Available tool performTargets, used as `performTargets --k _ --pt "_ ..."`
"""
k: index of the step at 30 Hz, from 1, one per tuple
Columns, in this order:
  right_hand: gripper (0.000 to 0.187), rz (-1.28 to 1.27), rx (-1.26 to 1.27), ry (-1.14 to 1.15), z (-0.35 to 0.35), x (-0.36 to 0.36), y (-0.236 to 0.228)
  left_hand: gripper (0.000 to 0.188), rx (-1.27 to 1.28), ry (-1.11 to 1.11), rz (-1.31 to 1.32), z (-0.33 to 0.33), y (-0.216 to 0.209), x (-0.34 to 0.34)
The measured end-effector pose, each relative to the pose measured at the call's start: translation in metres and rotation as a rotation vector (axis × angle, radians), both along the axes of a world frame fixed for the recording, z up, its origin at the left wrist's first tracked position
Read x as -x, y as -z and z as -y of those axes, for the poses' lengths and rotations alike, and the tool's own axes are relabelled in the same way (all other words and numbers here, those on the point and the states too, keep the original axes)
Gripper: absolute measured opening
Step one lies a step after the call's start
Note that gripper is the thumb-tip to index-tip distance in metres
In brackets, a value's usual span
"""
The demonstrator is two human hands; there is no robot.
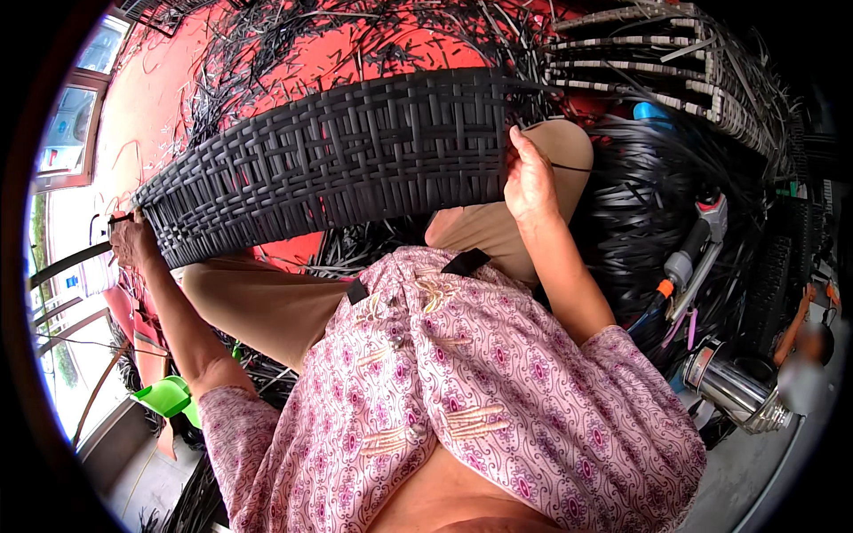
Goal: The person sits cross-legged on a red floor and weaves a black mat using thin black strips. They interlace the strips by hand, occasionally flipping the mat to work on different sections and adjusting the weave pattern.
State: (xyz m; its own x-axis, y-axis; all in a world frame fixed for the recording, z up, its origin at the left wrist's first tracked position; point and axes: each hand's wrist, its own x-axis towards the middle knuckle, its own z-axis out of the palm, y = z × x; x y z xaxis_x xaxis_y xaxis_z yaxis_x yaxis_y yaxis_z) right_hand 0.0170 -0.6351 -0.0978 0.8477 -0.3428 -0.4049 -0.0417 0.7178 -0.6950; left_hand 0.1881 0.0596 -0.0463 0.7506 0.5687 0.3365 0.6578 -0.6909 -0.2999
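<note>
A long black woven panel [320, 155] of flat plastic strips stretches across my lap, its weave looser near the right end. My left hand [133, 242] is closed round its left end, where a loose black strip [75, 262] sticks out past the hand. At the other end my right hand [531, 178] grips the panel's edge, thumb pointing up and the other fingers mostly hidden. Beneath the panel are my crossed legs in brown trousers [267, 298].
Black strip scraps [240, 53] litter the red floor [320, 53]. A large heap of black strips [631, 213] lies to my right, with a grey tool with a red tip [693, 240], a metal canister [737, 386] and a woven frame [640, 62] nearby. A green scoop-like object [164, 397] sits lower left.
</note>
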Motion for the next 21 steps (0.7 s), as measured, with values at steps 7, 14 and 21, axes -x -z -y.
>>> performTargets --k 7,14,21 --pt "0.015 -0.001 0.065 0.082 -0.013 0.005 -0.001 0.043 0.272 0.939 0.784 0.280 -0.006 0.096" --pt "0.007 0.043 0.181 0.083 -0.014 0.014 -0.001 0.037 0.555 1.157 0.348 0.397 0.007 0.157" --pt "0.008 -0.012 0.293 -0.008 -0.005 0.027 0.002 0.035 0.565 1.213 0.313 0.393 0.017 0.167"
